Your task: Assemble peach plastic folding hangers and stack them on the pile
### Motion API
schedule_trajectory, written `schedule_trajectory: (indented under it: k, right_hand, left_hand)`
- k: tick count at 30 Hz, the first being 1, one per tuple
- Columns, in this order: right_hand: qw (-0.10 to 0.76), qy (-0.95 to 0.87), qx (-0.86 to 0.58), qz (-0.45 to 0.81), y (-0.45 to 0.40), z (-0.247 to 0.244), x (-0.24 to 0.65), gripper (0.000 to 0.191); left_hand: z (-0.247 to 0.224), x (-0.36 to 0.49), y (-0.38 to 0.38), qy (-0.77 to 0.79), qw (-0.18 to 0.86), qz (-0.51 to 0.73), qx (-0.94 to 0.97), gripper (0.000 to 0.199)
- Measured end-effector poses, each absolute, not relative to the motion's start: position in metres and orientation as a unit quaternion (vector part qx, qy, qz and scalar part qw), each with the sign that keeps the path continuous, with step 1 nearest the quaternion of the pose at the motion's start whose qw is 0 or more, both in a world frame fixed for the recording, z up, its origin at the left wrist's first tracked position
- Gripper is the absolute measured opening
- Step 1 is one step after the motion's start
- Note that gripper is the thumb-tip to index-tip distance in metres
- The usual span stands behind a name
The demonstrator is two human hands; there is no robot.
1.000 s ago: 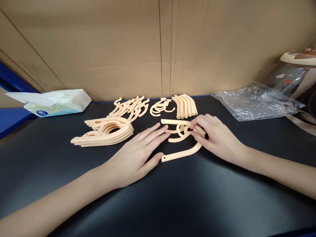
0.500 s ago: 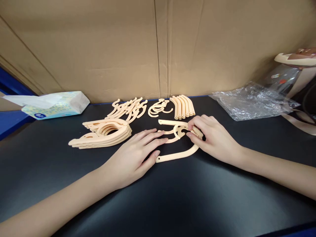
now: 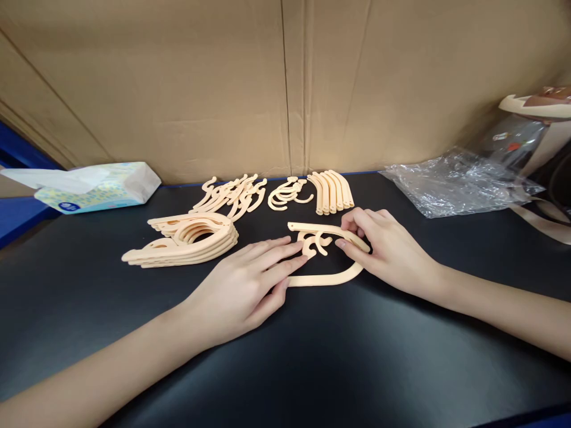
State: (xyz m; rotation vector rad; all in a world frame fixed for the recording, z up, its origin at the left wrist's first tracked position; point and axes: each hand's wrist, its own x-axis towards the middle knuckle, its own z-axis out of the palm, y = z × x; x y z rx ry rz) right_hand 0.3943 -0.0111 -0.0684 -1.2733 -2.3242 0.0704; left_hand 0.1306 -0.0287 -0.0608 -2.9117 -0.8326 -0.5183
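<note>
In the head view, my right hand [image 3: 388, 249] pinches the curved right end of a cream plastic hanger arm [image 3: 314, 228] between thumb and fingers. A second curved hanger arm [image 3: 328, 279] lies nearer me, its right end beside my right thumb. Between these arms are small hook-shaped pieces [image 3: 310, 244]; how they join is partly hidden. With fingers stretched out, my left hand [image 3: 250, 282] lies low over the table. Its fingertips touch the small hook-shaped pieces, and its thumb is at the left end of the nearer arm.
A stack of cream folding hanger bodies [image 3: 200, 252] lies left of my hands. Behind are loose hanger pieces [image 3: 236, 193], curved hooks [image 3: 283, 196] and a row of arms [image 3: 330, 191]. A tissue pack [image 3: 107, 187] and a clear plastic bag [image 3: 459, 184] flank them near the cardboard wall [image 3: 200, 89].
The small hook-shaped pieces between the arms have turned and shifted left under my left fingertips. My left hand has moved slightly right, and its thumb now covers the nearer arm's left end.
</note>
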Motion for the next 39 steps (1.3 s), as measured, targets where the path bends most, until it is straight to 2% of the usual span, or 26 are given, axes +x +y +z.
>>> schedule_trajectory:
  k: [9, 16, 27, 32, 39]
  right_hand:
    - [0.224, -0.845, -0.485, 0.024, -0.0098, -0.0697, 0.3942, 0.009]
    - [0.218, -0.842, -0.492, 0.027, -0.0094, -0.0696, 0.394, 0.011]
    - [0.218, -0.848, -0.483, 0.032, -0.0095, -0.0696, 0.3946, 0.011]
    - [0.221, -0.847, -0.482, 0.034, -0.0092, -0.0698, 0.3946, 0.009]
    - [0.229, -0.849, -0.474, 0.039, -0.0081, -0.0708, 0.3966, 0.009]
  left_hand:
    - [-0.0603, 0.1342, -0.0331, -0.267, 0.09, -0.215, -0.935, 0.025]
    - [-0.0562, 0.1369, -0.0351, -0.303, 0.168, -0.186, -0.92, 0.019]
    - [-0.0573, 0.1341, -0.0305, -0.279, 0.069, -0.152, -0.946, 0.04]
    - [-0.0603, 0.1327, -0.0301, -0.282, 0.07, -0.179, -0.94, 0.035]
    - [-0.0601, 0.1343, -0.032, -0.278, 0.126, -0.201, -0.931, 0.029]
